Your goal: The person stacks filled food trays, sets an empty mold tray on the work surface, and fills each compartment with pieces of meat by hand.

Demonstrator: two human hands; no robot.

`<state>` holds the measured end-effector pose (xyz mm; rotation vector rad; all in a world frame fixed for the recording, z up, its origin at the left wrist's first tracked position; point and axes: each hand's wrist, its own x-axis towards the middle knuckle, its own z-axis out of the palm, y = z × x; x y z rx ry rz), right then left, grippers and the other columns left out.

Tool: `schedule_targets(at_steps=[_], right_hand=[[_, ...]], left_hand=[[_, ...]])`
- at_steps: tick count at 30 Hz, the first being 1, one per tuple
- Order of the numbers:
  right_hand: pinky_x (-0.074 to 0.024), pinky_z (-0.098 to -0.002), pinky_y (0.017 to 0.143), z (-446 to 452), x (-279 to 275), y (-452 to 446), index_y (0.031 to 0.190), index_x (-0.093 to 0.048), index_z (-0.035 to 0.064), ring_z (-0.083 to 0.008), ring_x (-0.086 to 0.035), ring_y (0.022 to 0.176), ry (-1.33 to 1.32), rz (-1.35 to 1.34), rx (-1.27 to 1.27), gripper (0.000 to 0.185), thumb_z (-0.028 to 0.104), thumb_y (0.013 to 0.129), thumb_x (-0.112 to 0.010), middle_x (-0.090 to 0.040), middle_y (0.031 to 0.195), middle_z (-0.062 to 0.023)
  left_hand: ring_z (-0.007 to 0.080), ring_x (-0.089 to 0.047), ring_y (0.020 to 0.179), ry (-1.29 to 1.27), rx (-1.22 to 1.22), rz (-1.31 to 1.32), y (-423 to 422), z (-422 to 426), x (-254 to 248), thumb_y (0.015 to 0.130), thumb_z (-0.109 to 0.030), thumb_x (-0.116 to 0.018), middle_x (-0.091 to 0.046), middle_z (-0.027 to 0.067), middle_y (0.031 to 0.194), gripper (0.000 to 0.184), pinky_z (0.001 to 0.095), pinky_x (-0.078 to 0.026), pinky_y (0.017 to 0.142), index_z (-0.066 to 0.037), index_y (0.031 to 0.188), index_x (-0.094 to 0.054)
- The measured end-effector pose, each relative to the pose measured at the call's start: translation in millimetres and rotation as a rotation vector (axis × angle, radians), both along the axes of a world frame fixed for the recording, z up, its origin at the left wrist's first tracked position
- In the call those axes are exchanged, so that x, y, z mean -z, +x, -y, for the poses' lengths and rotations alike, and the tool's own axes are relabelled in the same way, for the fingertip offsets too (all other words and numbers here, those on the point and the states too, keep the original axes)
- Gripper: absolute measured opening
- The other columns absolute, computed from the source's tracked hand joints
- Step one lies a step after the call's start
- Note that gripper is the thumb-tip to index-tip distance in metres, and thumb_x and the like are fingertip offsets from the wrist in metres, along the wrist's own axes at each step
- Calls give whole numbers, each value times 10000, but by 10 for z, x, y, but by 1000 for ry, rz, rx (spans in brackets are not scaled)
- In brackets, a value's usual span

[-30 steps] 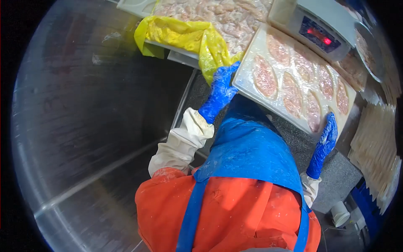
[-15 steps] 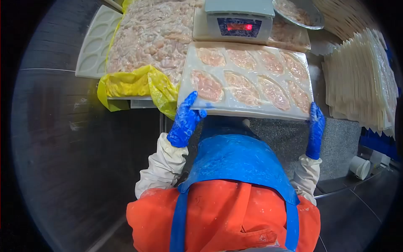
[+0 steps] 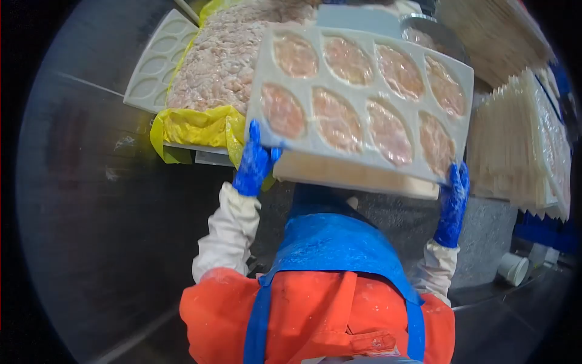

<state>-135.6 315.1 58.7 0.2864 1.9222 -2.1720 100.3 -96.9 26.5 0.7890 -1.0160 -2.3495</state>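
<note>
A white moulded tray (image 3: 458, 70) is tilted up in front of me, its leaf-shaped hollows filled with pale pink raw meat (image 3: 336, 118). My left hand (image 3: 254, 161), in a blue glove, grips its front left corner, with the fingers at the edge. At the front right corner my right hand (image 3: 453, 203), also blue-gloved, is closed on the rim. Beneath the tray's front edge shows a cream-coloured surface (image 3: 357, 176). Left of the tray lies a large heap of raw meat pieces (image 3: 218, 73) in a yellow liner (image 3: 203, 127).
Behind the tray are a pale blue scale platform (image 3: 357, 18) and a metal bowl (image 3: 424, 30) with meat. A tall stack of pale sheets (image 3: 515, 139) stands at right. Another hollowed tray (image 3: 142, 85) lies far left. A white bucket (image 3: 513, 269) is on the floor.
Both hands have raised the filled tray towards me and tilted it, so the cream surface beneath shows and the scale's display is now hidden. The view has shifted slightly.
</note>
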Motion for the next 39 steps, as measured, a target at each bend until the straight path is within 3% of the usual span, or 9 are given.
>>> schedule_targets(at_steps=[4, 7, 9, 10, 12, 18, 23, 31, 39], right_hand=[[-436, -358, 1026, 333, -18, -358, 1367, -524, 10, -234, -483, 1270, 131, -351, -264, 452, -47, 919, -531, -507, 1392, -151], [-494, -362, 960, 511, 491, -1226, 1331, -531, -27, -272, -591, 1136, 354, -831, -401, 374, 84, 973, -521, -592, 1277, -159], [-499, -372, 961, 686, 280, -1411, 1316, -523, -47, -284, -599, 1128, -99, -237, -326, 384, 182, 1010, -488, -585, 1278, -182], [-498, -378, 970, 757, 123, -1576, 1316, -515, -47, -273, -601, 1126, 276, -616, -552, 434, 274, 1031, -450, -596, 1258, -190], [-510, -367, 910, 714, -134, -1083, 1403, -427, -16, -211, -619, 1058, -99, -565, -433, 458, 205, 1007, -496, -637, 1158, -132], [-449, -377, 1018, 1014, -392, 456, 1454, -411, 32, -245, -507, 1290, 362, -794, -898, 572, 110, 925, -613, -475, 1456, -133], [-447, -424, 1016, 1229, -13, 804, 1409, -499, 121, -342, -539, 1243, 740, -1002, -1344, 627, 82, 802, -652, -573, 1326, -176], [-444, -409, 998, 1309, 13, 779, 1348, -569, 223, -298, -620, 1111, 1248, -1056, -1484, 486, 141, 872, -521, -651, 1191, -122], [-367, -430, 1082, 1252, -225, 679, 1289, -584, 19, -289, -560, 1227, 373, -1080, -1151, 427, 128, 886, -672, -614, 1291, -165]], left_hand=[[118, -594, 671, -4, 173, -290, -562, 536, 53, 979, -518, -501, -655, 9, 881, 432, 220, -494, 545, -157, 1208, -565], [161, -637, 772, -73, 13, -373, -973, 656, -66, 967, -542, -503, -675, 46, 960, 514, 264, -548, 662, -132, 1276, -539], [205, -661, 866, -44, 140, -372, -1039, 745, -129, 964, -537, -513, -685, 80, 1056, 546, 324, -561, 767, -92, 1280, -537], [227, -669, 916, -20, 295, -341, -1047, 809, -182, 964, -530, -518, -686, 98, 1102, 551, 358, -558, 821, -68, 1263, -548], [263, -660, 1021, -75, 327, -371, -816, 565, -203, 958, -480, -564, -680, 123, 1154, 526, 382, -538, 882, -17, 1205, -606], [371, -404, 1355, -1358, 709, -76, -197, -916, -239, 813, -385, -760, -527, 188, 1383, 545, 468, -306, 1131, -157, 1291, -629], [428, -369, 1343, -793, 1144, -222, -469, -1496, -42, 725, -501, -805, -510, 253, 1364, 749, 510, -320, 1090, -45, 1282, -600], [382, -469, 1267, -979, 464, -186, -550, -1941, 244, 656, -482, -850, -496, 242, 1375, 941, 486, -329, 1110, 23, 1360, -482], [319, -406, 1353, -319, 295, -259, -727, -1478, 156, 901, -290, -685, -426, 174, 1460, 680, 419, -329, 1128, -8, 1442, -385]])
